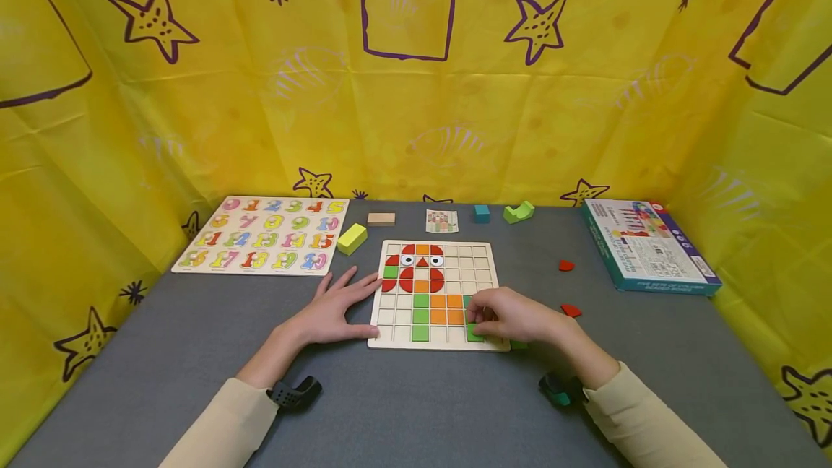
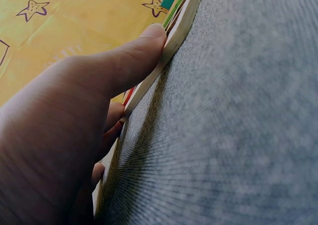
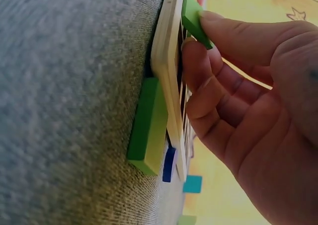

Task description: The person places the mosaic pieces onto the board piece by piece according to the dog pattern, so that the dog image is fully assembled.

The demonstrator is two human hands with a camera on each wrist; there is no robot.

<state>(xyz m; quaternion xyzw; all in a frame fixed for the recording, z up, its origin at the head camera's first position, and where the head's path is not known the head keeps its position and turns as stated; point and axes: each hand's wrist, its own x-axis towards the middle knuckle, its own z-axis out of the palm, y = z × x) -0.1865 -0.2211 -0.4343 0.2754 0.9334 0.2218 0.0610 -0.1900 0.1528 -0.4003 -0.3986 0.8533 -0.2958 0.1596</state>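
A wooden grid board [image 1: 468, 263] lies on the grey table, with red, orange and green tiles in part of its squares and two eye tiles near the top. My left hand [image 1: 334, 313] spreads its fingers along the board's left side. In the left wrist view, the thumb [image 2: 136, 56] rests against the board's edge [image 2: 174, 42]. Over the lower right of the grid, my right hand [image 1: 510, 314] pinches a green square tile [image 3: 195, 20] between thumb and finger, tilted in the right wrist view. A green block [image 3: 149, 128] lies beside the board's right edge.
Red pieces [image 1: 567, 266] lie right of the board. Behind it are a picture card [image 1: 442, 221], a blue cube [image 1: 481, 214], a green arch block [image 1: 519, 213], a wooden block [image 1: 380, 219] and a yellow-green block [image 1: 352, 240]. A number board [image 1: 195, 250] is left, a box [image 1: 650, 244] right.
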